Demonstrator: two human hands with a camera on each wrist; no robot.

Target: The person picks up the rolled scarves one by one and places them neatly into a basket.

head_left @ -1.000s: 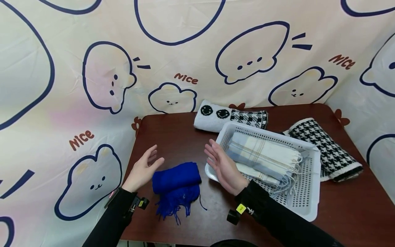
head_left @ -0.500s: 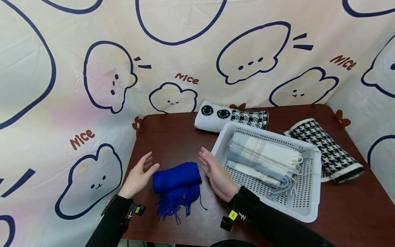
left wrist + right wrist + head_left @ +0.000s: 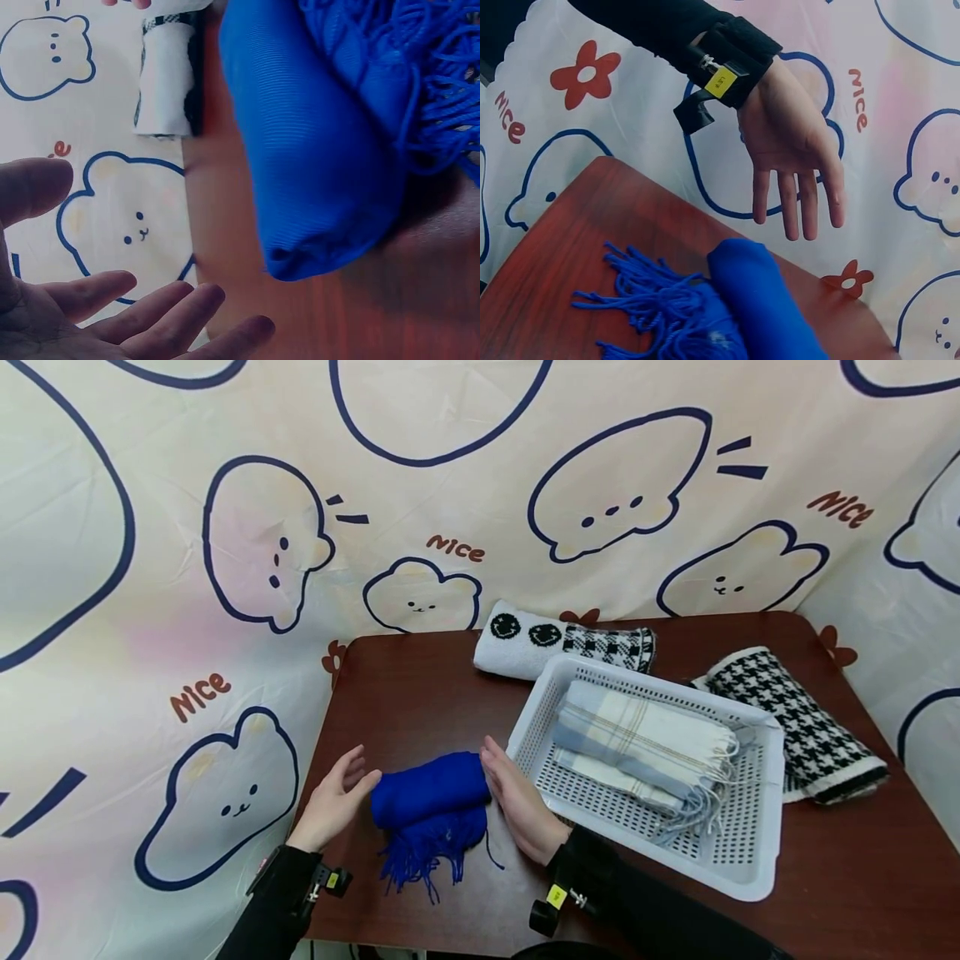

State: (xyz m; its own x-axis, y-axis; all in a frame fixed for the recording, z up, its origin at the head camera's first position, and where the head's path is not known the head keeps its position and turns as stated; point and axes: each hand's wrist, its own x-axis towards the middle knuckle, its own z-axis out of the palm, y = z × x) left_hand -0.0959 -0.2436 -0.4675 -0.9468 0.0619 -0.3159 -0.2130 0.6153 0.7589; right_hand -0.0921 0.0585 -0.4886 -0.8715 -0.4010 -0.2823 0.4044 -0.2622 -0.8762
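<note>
A rolled blue scarf (image 3: 429,792) with a fringed end lies on the brown table, between the two hands. To its left is the left hand (image 3: 335,797), palm turned inward and fingers extended; the left wrist view has its fingers (image 3: 180,330) apart from the roll. At the scarf's right end, the straight fingers of the right hand (image 3: 521,797) come right up to the cloth in the head view. The right wrist view looks along the blue roll (image 3: 761,300) toward the left hand (image 3: 791,150), with its palm showing.
Right of the hands stands a white perforated basket (image 3: 772,802) holding a folded cream and light-blue plaid scarf (image 3: 637,735). A white roll with black smiley faces (image 3: 517,643) lies behind it. A black-and-white houndstooth roll (image 3: 795,722) lies beyond its right side.
Both hands have come lower. The right hand has moved left, from over the basket's edge to the blue scarf's right end. The scarf has stayed in place.
</note>
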